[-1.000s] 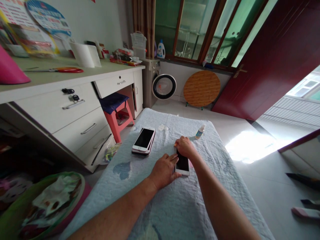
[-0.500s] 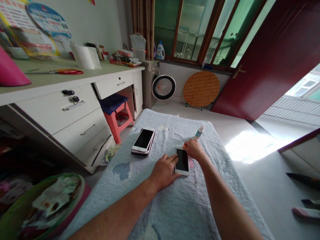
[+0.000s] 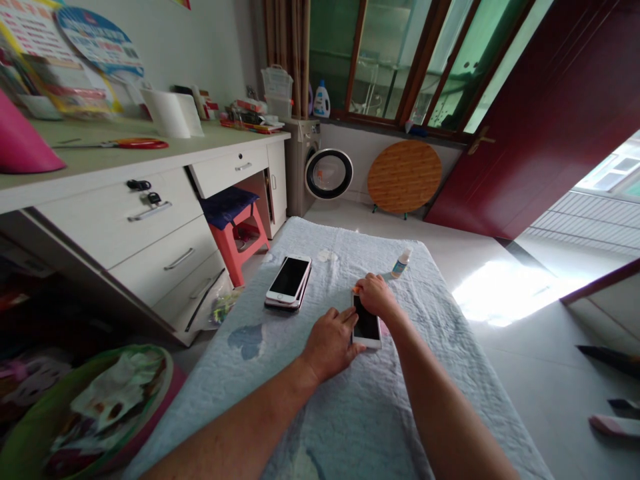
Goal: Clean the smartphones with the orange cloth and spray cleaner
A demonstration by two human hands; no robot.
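Note:
A white smartphone (image 3: pixel 367 328) with a dark screen lies face up on the pale blue quilted cloth. My left hand (image 3: pixel 332 341) grips it by the left side, fingers along the edge and thumb at the bottom left corner. Closed over the phone's top end is my right hand (image 3: pixel 376 293), pinching a small orange piece (image 3: pixel 356 290) that is mostly hidden by the fingers. Just beyond the right hand stands a small spray bottle (image 3: pixel 401 264) with a blue label. To the left, another white smartphone (image 3: pixel 289 279) rests on a stack of phones.
The quilted cloth (image 3: pixel 300 413) covers the surface under my arms. On the left are a white desk (image 3: pixel 165 233) with drawers, a red stool (image 3: pixel 240 243) and a bin (image 3: pixel 173 380) full of rubbish. A washing machine (image 3: pixel 300 167) with its door ajar stands behind.
My right hand has moved left across the phone's top end with the orange piece, from the right corner towards the left one. My left hand keeps its hold.

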